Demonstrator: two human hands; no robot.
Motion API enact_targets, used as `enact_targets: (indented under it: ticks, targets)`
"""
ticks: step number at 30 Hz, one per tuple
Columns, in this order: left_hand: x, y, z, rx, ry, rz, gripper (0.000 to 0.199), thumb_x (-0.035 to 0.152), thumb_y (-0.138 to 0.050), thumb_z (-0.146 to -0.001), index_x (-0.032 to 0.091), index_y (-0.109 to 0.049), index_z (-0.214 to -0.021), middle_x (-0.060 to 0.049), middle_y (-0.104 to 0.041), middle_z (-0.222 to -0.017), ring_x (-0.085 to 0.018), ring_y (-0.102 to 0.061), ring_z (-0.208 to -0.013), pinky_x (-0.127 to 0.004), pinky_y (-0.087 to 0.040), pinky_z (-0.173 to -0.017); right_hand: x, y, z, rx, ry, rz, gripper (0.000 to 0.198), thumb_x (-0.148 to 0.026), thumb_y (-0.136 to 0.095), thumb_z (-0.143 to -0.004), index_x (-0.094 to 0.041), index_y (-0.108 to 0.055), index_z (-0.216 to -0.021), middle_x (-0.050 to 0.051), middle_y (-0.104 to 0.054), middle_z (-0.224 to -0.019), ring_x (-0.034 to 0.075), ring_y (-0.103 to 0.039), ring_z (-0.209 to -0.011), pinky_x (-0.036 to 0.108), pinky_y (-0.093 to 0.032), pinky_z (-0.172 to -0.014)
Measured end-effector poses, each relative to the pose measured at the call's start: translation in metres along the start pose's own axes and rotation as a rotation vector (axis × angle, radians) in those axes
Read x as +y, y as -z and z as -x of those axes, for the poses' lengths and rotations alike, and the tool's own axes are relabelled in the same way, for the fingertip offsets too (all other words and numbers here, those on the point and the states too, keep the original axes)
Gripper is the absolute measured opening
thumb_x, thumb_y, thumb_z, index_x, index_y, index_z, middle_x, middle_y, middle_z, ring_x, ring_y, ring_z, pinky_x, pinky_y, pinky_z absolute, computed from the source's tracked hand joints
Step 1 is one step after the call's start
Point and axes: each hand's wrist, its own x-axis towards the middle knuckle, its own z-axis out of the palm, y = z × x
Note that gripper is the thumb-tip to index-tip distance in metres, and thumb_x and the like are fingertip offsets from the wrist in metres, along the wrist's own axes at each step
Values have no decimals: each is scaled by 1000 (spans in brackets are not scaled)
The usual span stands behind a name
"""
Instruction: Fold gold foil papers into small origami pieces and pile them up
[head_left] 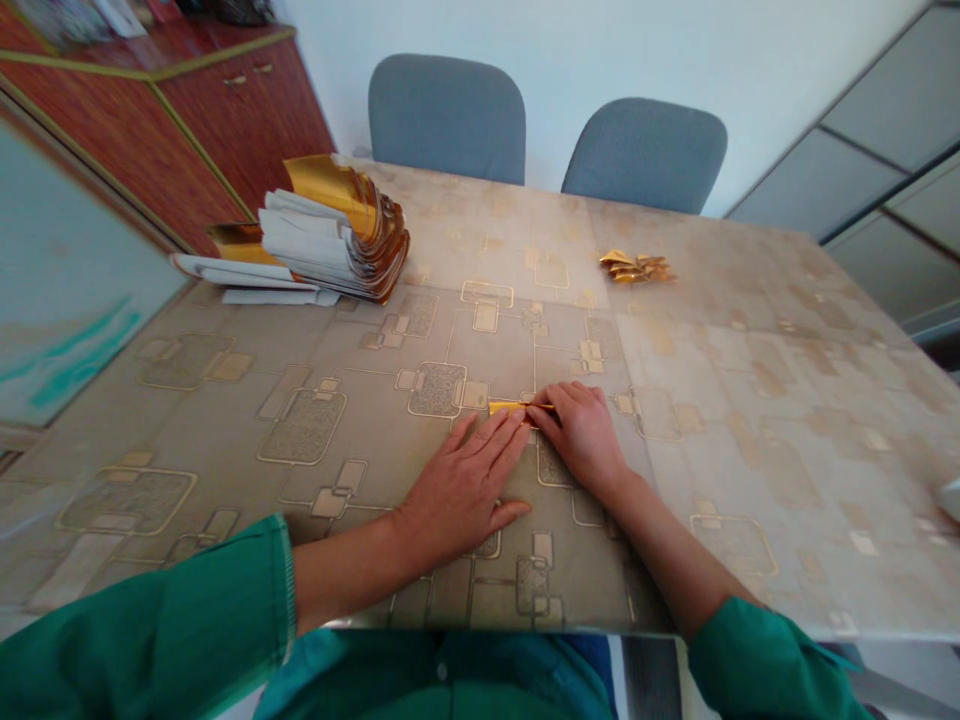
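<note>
A narrow strip of folded gold paper [504, 407] lies on the patterned tabletop in front of me. My left hand [469, 480] rests flat, fingers stretched out and thumb apart, its fingertips touching the strip's near edge. Around the strip's right end my right hand [581, 430] is closed, thumb and fingers pinching it. Most of that end is hidden under the fingers. Farther back on the right sits a small bunch of folded gold paper pieces [637, 267], apart from both hands.
A thick stack of gold and white paper sheets [330, 240] stands bent over at the table's back left. Two grey chairs [448, 118] are behind the far edge of the table [712, 400]. A reddish wooden cabinet [240, 120] is at the far left. Something white [949, 498] shows at the right edge.
</note>
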Motion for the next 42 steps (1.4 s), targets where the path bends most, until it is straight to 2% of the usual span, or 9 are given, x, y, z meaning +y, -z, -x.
enact_targets:
  ticks: [10, 16, 22, 24, 26, 28, 31, 34, 42]
  targets:
    - [3, 1, -3, -47, 29, -3, 77, 64, -46, -93, 8, -39, -147, -16, -34, -156, -29, -33, -144, -46, -22, -117, 0, -3, 1, 20, -5, 7, 18, -29, -55, -96, -20, -59, -81, 2, -68, -82, 20, -58, -81, 33, -30, -76]
    - [0, 4, -5, -52, 25, 36, 77, 63, -50, -91, 10, -42, -145, -16, -35, -156, -30, -34, -143, -46, -24, -116, -1, -6, 2, 58, -28, 55, 14, -31, -53, -96, -21, -61, -98, 6, -69, -93, 23, -58, -90, 35, -33, -78]
    - [-3, 6, -4, -49, 30, 67, 74, 63, -50, -91, 12, -42, -145, -15, -37, -155, -29, -34, -142, -49, -20, -118, 1, 1, 7, 117, -91, 154, 21, -27, -49, -96, -19, -65, -107, 9, -69, -100, 26, -59, -96, 39, -39, -82]
    - [-3, 6, -5, -54, 26, 74, 74, 63, -51, -91, 13, -43, -144, -15, -39, -154, -29, -35, -142, -50, -20, -117, -3, 3, 15, 137, -33, 158, 28, -24, -43, -99, -17, -64, -116, 10, -69, -113, 26, -58, -104, 41, -40, -89]
    - [-4, 7, -6, -51, 19, 78, 72, 63, -52, -90, 13, -46, -142, -16, -43, -151, -30, -38, -140, -50, -21, -117, -9, 2, 26, 93, 118, 135, 38, -26, -36, -101, -15, -57, -131, 11, -61, -133, 24, -53, -121, 41, -36, -103]
    - [-4, 8, -8, -44, 15, 81, 71, 63, -53, -90, 14, -47, -140, -16, -46, -148, -29, -41, -138, -50, -21, -117, -16, -2, 37, 2, 226, 128, 47, -31, -32, -102, -11, -47, -142, 12, -49, -148, 23, -41, -138, 43, -26, -115]
    - [-6, 10, -9, -45, 17, 88, 70, 62, -54, -90, 15, -46, -141, -15, -48, -147, -29, -42, -137, -51, -20, -117, -20, -9, 50, -90, 211, 149, 58, -40, -31, -102, -9, -32, -151, 12, -33, -158, 22, -26, -147, 44, -19, -120]
    - [-8, 12, -9, -52, 17, 86, 70, 61, -53, -91, 13, -45, -141, -15, -46, -149, -28, -42, -137, -51, -18, -118, -16, -9, 54, -143, 172, 167, 62, -45, -32, -101, -11, -28, -153, 11, -24, -161, 23, -21, -149, 46, -17, -121]
    - [-15, 9, 2, -17, 17, 34, 64, 56, -45, -96, 15, -42, -145, -14, -44, -151, -26, -40, -140, -52, -14, -120, -9, -4, 51, -182, 175, 156, 60, -45, -32, -102, -17, -26, -155, 9, -26, -160, 21, -20, -149, 50, -16, -122]
